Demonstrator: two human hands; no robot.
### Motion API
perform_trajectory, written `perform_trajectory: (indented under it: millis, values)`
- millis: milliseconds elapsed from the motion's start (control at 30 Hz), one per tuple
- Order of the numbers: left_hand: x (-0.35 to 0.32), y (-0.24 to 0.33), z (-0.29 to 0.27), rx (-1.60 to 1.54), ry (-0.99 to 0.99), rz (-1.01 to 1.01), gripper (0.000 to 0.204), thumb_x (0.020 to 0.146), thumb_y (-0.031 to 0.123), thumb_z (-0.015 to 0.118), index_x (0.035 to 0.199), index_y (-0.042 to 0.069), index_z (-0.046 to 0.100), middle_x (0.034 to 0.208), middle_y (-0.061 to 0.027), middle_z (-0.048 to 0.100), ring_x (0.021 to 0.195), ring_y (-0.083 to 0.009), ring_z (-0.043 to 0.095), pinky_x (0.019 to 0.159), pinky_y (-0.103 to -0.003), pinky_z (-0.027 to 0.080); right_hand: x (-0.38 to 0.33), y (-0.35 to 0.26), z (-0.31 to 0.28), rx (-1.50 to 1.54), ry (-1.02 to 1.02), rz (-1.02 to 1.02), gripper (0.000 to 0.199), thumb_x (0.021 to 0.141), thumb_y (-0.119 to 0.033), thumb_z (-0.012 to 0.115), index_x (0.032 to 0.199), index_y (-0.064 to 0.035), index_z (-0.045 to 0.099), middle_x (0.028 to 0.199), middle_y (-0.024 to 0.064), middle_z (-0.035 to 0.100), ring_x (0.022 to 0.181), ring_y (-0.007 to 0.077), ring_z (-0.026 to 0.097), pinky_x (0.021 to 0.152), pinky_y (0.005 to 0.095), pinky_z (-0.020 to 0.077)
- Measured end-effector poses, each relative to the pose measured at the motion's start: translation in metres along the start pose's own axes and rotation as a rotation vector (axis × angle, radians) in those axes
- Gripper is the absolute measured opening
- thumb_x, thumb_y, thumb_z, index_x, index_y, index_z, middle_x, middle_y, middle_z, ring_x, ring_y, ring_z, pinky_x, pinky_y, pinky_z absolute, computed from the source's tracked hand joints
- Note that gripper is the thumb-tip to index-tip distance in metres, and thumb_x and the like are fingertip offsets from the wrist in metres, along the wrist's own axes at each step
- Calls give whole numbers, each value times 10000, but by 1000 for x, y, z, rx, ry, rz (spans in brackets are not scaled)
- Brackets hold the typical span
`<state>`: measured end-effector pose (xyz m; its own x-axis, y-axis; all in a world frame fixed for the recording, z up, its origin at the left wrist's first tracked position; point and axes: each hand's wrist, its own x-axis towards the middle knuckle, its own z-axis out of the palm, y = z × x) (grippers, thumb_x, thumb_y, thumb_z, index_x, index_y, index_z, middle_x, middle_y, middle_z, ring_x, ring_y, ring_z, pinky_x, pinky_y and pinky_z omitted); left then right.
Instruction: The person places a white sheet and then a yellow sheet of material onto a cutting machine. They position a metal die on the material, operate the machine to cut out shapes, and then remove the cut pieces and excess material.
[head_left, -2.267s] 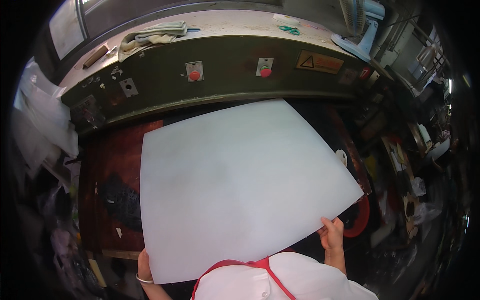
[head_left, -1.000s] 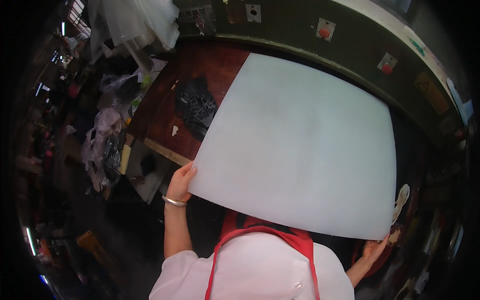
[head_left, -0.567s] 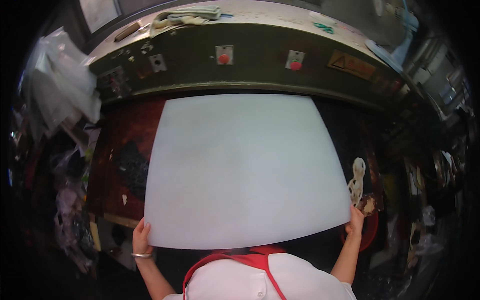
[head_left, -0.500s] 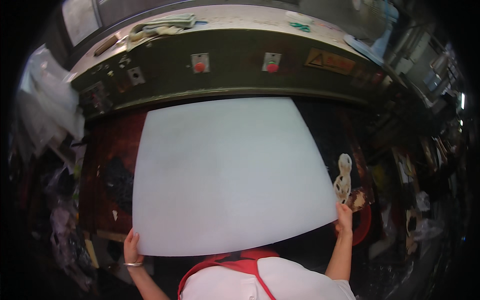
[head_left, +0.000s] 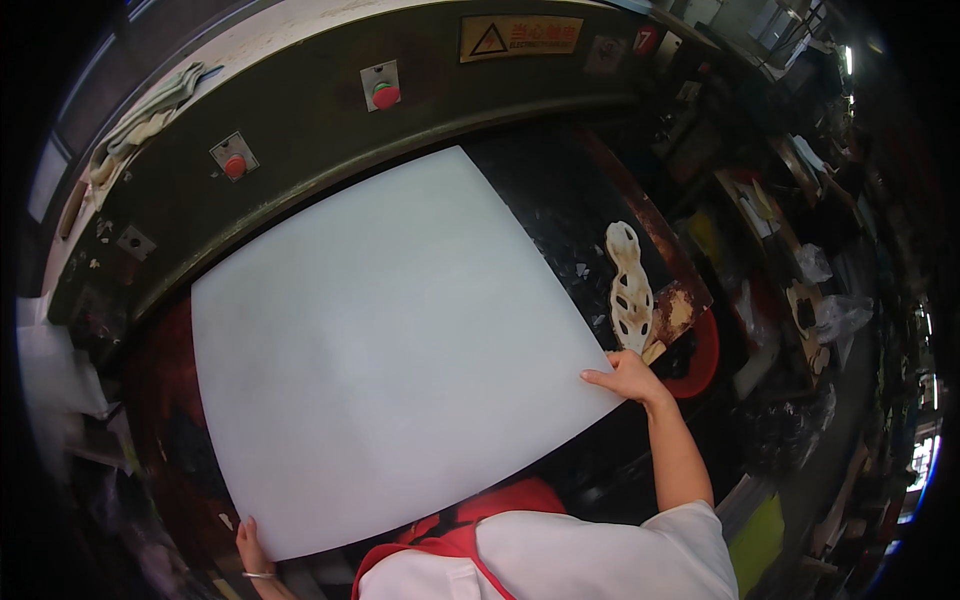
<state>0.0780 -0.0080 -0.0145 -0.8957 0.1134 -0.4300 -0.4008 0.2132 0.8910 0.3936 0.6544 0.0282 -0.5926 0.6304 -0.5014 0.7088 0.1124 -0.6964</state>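
Observation:
A large white sheet [head_left: 400, 350], smooth and stiff-looking, lies over the dark machine bed in front of me. My left hand [head_left: 250, 548] grips its near left corner, with the thumb over the edge. My right hand [head_left: 632, 378] is at the near right corner, thumb on top of the sheet; its other fingers are partly hidden. Just beyond those fingers is a pale, long, lobed piece with dark holes [head_left: 631, 290], lying on the bed close to the sheet's right edge. Whether the fingers touch it, I cannot tell.
A dark green machine beam [head_left: 310, 130] crosses behind the sheet, bearing a red button [head_left: 385, 95], another red button [head_left: 235, 166] and a warning plate [head_left: 520, 38]. Folded cloths [head_left: 150, 115] lie on its top. A red basin [head_left: 705, 360] stands right of my right hand, near cluttered shelves.
The view has turned to the right. My right hand has shifted forward along the sheet's edge, its thumb now lying on top. The left hand stays at its corner.

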Motion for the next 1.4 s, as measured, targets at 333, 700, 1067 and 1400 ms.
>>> perform_trajectory:
  millis: [333,700,1067,1400]
  values:
    - [12,2,26,407,163,-112,583,968,480,513,836,-72,646,736,-33,619,657,-101,514,593,-264,420,48,11,14,188,133,66,469,894,-380,652,1013,74,633,892,108,670,814,174,621,718,301,502]
    - [-36,62,122,188,635,-258,516,866,446,659,825,-68,688,728,-47,634,605,-120,545,552,-286,423,34,26,-72,318,-29,-180,171,944,-76,555,1021,60,623,937,68,668,821,108,588,755,257,475]
    - [105,175,200,597,92,-52,599,832,437,660,1003,-136,659,897,-212,692,820,-265,685,746,-343,525,-60,19,-45,310,421,296,440,945,-253,592,1163,129,582,1135,199,618,998,274,572,916,376,451]
    - [152,167,152,1037,370,1184,362,834,276,679,1104,39,629,1045,-135,624,1021,-328,558,849,-384,469,-134,-25,124,1077,224,132,418,984,-195,523,1268,107,471,1222,195,569,1090,292,572,933,422,471]
